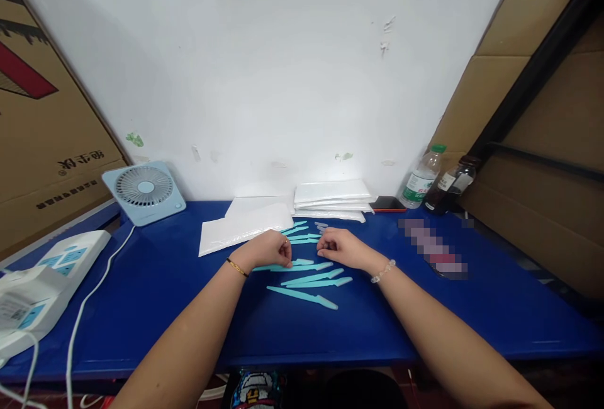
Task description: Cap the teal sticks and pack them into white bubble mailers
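Several turquoise eyebrow razors point(302, 296) lie on the blue table, mostly in pairs with their blade ends to the right. My left hand point(271, 250) is closed, its fingertips down at a pair of razors point(302, 267) and partly covering their handles. Whether it grips one is hidden. My right hand point(343, 248) has its fingers curled together beside the blade ends of another pair point(306, 239). Anything in its pinch is too small to make out. Small clear plastic caps point(321, 226) lie just behind my right hand.
White padded envelopes point(330, 192) are stacked by the wall, with more envelopes point(243, 226) at left. A fan point(147, 189), power strip point(61, 264) and cable stand left. A phone point(389, 204), water bottle point(419, 179) and dark bottle point(448, 187) stand at the back right. Cardboard flanks both sides.
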Motion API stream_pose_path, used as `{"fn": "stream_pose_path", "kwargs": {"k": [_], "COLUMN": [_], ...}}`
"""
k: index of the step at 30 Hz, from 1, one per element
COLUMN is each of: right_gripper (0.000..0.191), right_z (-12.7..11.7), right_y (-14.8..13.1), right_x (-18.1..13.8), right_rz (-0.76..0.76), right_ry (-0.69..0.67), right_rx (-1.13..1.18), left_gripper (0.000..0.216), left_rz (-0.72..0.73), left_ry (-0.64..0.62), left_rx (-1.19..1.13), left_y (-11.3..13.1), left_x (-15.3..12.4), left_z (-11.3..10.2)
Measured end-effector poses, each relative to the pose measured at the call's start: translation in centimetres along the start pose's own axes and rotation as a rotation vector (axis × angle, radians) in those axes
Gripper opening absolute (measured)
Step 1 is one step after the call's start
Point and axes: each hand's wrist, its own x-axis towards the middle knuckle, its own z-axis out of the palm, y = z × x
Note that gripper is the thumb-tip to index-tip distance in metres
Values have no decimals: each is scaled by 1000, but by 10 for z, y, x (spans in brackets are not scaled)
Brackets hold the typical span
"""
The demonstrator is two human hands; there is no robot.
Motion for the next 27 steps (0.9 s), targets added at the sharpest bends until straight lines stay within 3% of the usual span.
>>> {"fn": "stream_pose_path", "kwargs": {"k": [3,8,13,19,27], "right_gripper": [9,5,11,2,8], "right_z": [4,4,2,5,1], "right_y": [-2,4,3,-4,4], "right_x": [1,2,4,6,6], "right_rz": [-4,-8,-33,-44,23], "right_ry": [-10,-13,-1,-14,6], "right_rx": [-35,-93,-194,-215,-299], "left_gripper": [22,23,21,19,15], "left_rz": [18,22,17,41,52], "left_ry": [104,153,210,223,281], "left_rx": [-8,-5,25,39,170], "left_y": [2,6,3,4,0], "left_x": [10,20,25,28,28], "left_z": [10,21,22,24,20]}}
